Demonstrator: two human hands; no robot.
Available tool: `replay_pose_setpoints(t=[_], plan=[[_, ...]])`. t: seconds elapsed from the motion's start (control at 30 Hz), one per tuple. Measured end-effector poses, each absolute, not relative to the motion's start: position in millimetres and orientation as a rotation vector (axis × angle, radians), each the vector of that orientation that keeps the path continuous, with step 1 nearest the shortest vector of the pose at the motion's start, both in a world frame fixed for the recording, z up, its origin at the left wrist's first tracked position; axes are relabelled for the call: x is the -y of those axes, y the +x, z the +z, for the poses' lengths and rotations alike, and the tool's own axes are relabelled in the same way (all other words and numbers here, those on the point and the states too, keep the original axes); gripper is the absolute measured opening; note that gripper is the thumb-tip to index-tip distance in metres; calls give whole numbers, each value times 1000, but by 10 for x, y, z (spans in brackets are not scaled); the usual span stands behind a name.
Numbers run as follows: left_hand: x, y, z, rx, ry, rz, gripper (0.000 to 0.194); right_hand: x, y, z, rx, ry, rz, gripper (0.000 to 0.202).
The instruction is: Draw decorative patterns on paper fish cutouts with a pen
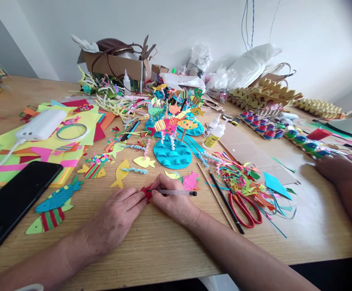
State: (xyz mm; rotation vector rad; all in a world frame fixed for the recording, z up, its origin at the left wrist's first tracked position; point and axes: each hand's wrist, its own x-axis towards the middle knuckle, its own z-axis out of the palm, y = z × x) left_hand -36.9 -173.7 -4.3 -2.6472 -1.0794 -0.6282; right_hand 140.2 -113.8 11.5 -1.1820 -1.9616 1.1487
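My right hand [170, 201] is closed around a pen [177, 192] with a clear barrel, its tip on a small red paper piece [147, 193], perhaps a fish. The fingers of my left hand [117, 218] lie together and hold the left side of that piece against the table; its thumb is hidden. Just beyond my hands are a yellow paper fish [121, 173] and a pink paper fish [190, 180]. A blue paper fish [56, 199] and a red-and-green striped fish [46, 223] lie to the left. Finished-looking fish stand on a blue wavy base [172, 153].
Red-handled scissors [245, 210], a black pencil [227, 202] and paper scraps [239, 176] lie right. Glue bottles [214, 135] stand behind. A phone [21, 198] and power bank [42, 125] are left. Another person's hand [339, 169] rests at the far right.
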Motion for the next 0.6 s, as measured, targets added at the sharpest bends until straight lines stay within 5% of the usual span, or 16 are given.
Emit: replay_pose_setpoints(t=[0.6], plan=[[1739,-375,-25,1127,-2725,-574,40,1130,1382,127,1942,-1228,1112,12]])
